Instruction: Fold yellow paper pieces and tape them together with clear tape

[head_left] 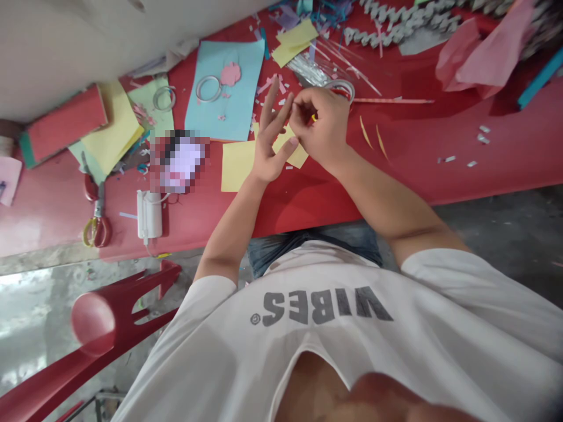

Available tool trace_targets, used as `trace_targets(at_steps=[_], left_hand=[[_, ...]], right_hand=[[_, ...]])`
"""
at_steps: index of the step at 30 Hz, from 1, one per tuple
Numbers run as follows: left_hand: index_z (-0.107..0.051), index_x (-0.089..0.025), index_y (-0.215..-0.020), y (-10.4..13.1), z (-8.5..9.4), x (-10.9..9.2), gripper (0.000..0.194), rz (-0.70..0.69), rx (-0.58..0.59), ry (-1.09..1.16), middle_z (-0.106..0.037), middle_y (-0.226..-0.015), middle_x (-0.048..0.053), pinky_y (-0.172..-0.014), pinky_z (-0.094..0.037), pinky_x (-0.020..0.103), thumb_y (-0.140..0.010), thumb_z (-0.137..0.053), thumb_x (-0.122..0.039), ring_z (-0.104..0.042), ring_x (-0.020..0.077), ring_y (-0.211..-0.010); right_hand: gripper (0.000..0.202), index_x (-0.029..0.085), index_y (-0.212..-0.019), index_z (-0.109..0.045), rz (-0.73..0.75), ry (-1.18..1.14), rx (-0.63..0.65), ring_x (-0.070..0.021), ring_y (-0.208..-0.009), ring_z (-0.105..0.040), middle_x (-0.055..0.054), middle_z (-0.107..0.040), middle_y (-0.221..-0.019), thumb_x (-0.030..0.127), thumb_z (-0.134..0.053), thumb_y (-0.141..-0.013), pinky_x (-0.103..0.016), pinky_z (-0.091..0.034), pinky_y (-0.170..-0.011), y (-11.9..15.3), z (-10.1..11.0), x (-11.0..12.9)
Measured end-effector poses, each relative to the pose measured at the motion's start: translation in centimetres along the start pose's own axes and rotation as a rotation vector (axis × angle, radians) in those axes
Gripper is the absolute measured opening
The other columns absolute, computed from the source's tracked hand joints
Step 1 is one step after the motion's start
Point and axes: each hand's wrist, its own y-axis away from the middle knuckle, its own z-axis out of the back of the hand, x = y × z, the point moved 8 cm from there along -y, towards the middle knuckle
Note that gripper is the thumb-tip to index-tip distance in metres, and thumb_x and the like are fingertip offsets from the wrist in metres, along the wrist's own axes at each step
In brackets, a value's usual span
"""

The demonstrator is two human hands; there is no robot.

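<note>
My left hand [273,143] is held over the table with its fingers spread, and I see nothing gripped in it. Beside it, my right hand [324,124] is closed in a pinch, its fingertips touching or nearly touching the left fingers. A small bit of yellow shows at the right fingers, but what they hold is too small to make out. Below the hands lie yellow paper pieces [237,167]. Close behind the right hand are a roll of tape [345,88] and a pink striped stick [391,101].
The red table [308,205] carries light blue paper [224,123] with a tape ring [208,88] and pink paper flower [230,74]. Scissors [100,205], a white power bank [149,215] and a blurred phone [182,164] lie left. Pink tissue paper [492,64] is at right; a red chair [127,305] stands lower left.
</note>
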Motion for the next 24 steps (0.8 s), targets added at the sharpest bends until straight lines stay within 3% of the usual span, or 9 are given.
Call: trace_targets(at_steps=[8, 11, 14, 19, 24], left_hand=[[-0.057, -0.044, -0.144, -0.9, -0.3, 1.2, 0.068, -0.217, 0.192, -0.132, -0.044, -0.161, -0.002, -0.111, -0.051, 0.049, -0.088, -0.051, -0.082, -0.038, 0.0359, -0.153], [-0.051, -0.045, -0.147, -1.2, -0.1, 1.9, 0.068, -0.201, 0.232, -0.185, -0.044, -0.162, -0.001, -0.109, -0.051, 0.051, -0.091, -0.040, -0.081, -0.043, 0.0342, -0.150], [-0.052, -0.049, -0.145, -1.5, 0.1, 2.2, 0.068, -0.159, 0.222, -0.210, -0.046, -0.161, -0.004, -0.102, -0.056, 0.047, -0.090, -0.033, -0.084, -0.048, 0.0339, -0.146], [-0.049, -0.052, -0.146, -1.5, 0.7, 1.4, 0.068, -0.160, 0.145, -0.182, -0.040, -0.164, -0.007, -0.093, -0.059, 0.042, -0.088, -0.037, -0.085, -0.056, 0.0333, -0.138], [-0.048, -0.051, -0.147, -1.0, 0.9, 1.6, 0.073, -0.106, 0.134, -0.353, -0.055, -0.150, -0.001, -0.105, -0.054, 0.049, -0.086, -0.037, -0.089, -0.043, 0.0352, -0.150]], right_hand=[[0.014, 0.030, -0.084, -0.042, -0.035, 0.138, -0.002, -0.0257, -0.078, -0.059, -0.001, -0.060, -0.083, 0.023, -0.053, -0.090, -0.042, -0.048, -0.074, -0.4, 0.8, 0.3], [0.016, 0.029, -0.084, -0.042, -0.046, 0.143, 0.004, -0.0265, -0.078, -0.060, -0.001, -0.061, -0.082, 0.021, -0.056, -0.086, -0.043, -0.048, -0.076, -0.6, 0.7, -0.2], [0.016, 0.031, -0.084, -0.046, -0.078, 0.102, 0.037, -0.0276, -0.078, -0.062, -0.001, -0.062, -0.081, 0.024, -0.061, -0.086, -0.045, -0.050, -0.079, -0.8, 0.7, -0.5], [0.012, 0.036, -0.087, -0.055, -0.129, -0.113, 0.046, -0.0256, -0.074, -0.061, 0.001, -0.063, -0.081, 0.037, -0.051, -0.098, -0.045, -0.052, -0.076, -0.8, 0.9, 0.0], [0.025, 0.032, -0.085, -0.060, -0.195, -0.306, 0.002, -0.0226, -0.069, -0.060, 0.001, -0.064, -0.078, 0.053, -0.055, -0.099, -0.043, -0.050, -0.068, -0.1, -0.1, 0.0]])
